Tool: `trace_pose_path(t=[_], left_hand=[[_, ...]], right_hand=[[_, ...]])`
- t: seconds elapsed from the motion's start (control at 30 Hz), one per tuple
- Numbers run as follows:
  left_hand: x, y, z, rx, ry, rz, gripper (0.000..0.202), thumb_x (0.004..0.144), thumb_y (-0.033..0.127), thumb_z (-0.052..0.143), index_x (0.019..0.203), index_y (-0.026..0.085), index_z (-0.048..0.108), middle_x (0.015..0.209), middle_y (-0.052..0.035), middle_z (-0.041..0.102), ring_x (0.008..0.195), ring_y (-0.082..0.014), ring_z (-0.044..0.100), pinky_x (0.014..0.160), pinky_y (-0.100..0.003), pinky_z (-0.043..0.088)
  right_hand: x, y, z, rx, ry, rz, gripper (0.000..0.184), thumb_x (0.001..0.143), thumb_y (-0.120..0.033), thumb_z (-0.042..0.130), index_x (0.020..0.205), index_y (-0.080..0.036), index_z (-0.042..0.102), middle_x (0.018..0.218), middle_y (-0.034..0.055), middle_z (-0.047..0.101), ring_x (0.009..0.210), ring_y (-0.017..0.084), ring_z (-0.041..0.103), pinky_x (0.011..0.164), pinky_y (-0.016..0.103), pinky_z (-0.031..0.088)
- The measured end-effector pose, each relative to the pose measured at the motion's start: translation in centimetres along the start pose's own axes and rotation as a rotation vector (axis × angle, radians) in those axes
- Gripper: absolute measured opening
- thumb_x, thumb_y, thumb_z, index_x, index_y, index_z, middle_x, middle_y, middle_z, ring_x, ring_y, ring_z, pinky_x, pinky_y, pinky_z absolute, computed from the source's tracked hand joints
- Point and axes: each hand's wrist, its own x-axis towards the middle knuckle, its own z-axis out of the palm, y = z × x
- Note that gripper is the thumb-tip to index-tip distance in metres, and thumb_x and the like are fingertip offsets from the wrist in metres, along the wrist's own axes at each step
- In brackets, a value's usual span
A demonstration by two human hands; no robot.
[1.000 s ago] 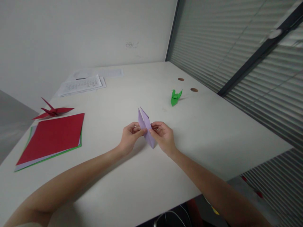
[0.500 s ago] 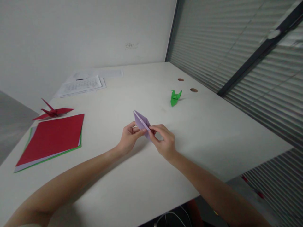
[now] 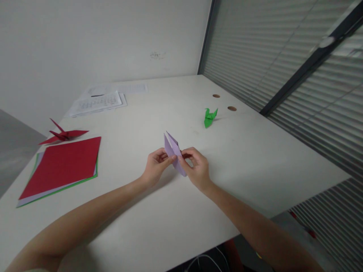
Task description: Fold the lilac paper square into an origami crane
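A folded lilac paper piece [image 3: 171, 149], long and pointed with two tips at its far end, is held just above the white table [image 3: 159, 226]. My left hand [image 3: 154, 168] pinches its left side with thumb and fingers. On the right side, my right hand [image 3: 197, 168] grips it with curled fingers. Both hands meet around the paper's middle, near the table's centre.
A green paper crane [image 3: 210, 116] stands farther right, beside two brown round spots [image 3: 231, 108]. At the left lie a stack of red, white and green sheets [image 3: 62, 164] and a red paper crane [image 3: 62, 133]. Printed papers [image 3: 98, 102] rest at the back. Window blinds run along the right.
The lilac piece tipped down flat half a second ago and now stands more upright again, its tips pointing away. Both hands stayed in place around it.
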Motion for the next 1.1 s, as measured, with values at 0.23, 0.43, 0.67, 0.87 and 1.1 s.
trace_pose_path(t=[0.23,0.43,0.67,0.87,1.1], left_hand=[[-0.2,-0.1,0.1,0.001,0.013,0.01,0.029,0.068,0.032,0.084,0.085,0.014,0.07,0.08,-0.0044,0.073,0.072,-0.0133,0.067,0.07,-0.024,0.051],[-0.1,-0.1,0.1,0.046,0.024,0.039,0.028,0.067,0.029,0.084,0.087,0.014,0.071,0.086,-0.0066,0.075,0.078,-0.0166,0.069,0.075,-0.028,0.054],[-0.4,0.6,0.6,-0.001,-0.001,-0.02,0.029,0.069,0.032,0.084,0.086,0.014,0.069,0.085,-0.0072,0.076,0.081,-0.0183,0.071,0.08,-0.03,0.055],[-0.4,0.8,0.7,-0.032,-0.041,-0.074,0.035,0.068,0.033,0.084,0.095,0.014,0.071,0.084,-0.0067,0.076,0.074,-0.0193,0.071,0.077,-0.033,0.055],[-0.5,0.8,0.7,-0.019,-0.036,-0.11,0.028,0.066,0.032,0.085,0.084,0.013,0.076,0.078,-0.0069,0.075,0.071,-0.0168,0.068,0.071,-0.028,0.054]], right_hand=[[0.2,-0.3,-0.1,-0.028,-0.002,0.006,0.008,0.086,-0.025,0.063,0.078,-0.021,0.06,0.075,0.0014,0.059,0.068,0.014,0.057,0.063,0.027,0.05],[0.3,-0.5,-0.3,-0.117,-0.032,-0.095,0.012,0.086,-0.02,0.061,0.075,-0.021,0.057,0.074,0.0006,0.055,0.07,0.014,0.055,0.063,0.027,0.048],[0.3,-0.6,-0.6,-0.202,-0.071,-0.16,0.016,0.088,-0.019,0.058,0.072,-0.022,0.054,0.073,0.0007,0.055,0.073,0.015,0.057,0.068,0.03,0.048],[0.3,-0.8,-0.8,-0.19,-0.043,-0.18,0.008,0.085,-0.02,0.063,0.079,-0.022,0.058,0.075,0.0006,0.057,0.067,0.014,0.054,0.063,0.03,0.047],[0.6,-0.6,-0.7,-0.145,-0.053,-0.116,0.014,0.089,-0.022,0.058,0.076,-0.021,0.057,0.072,0.0004,0.056,0.069,0.014,0.055,0.062,0.029,0.046]])
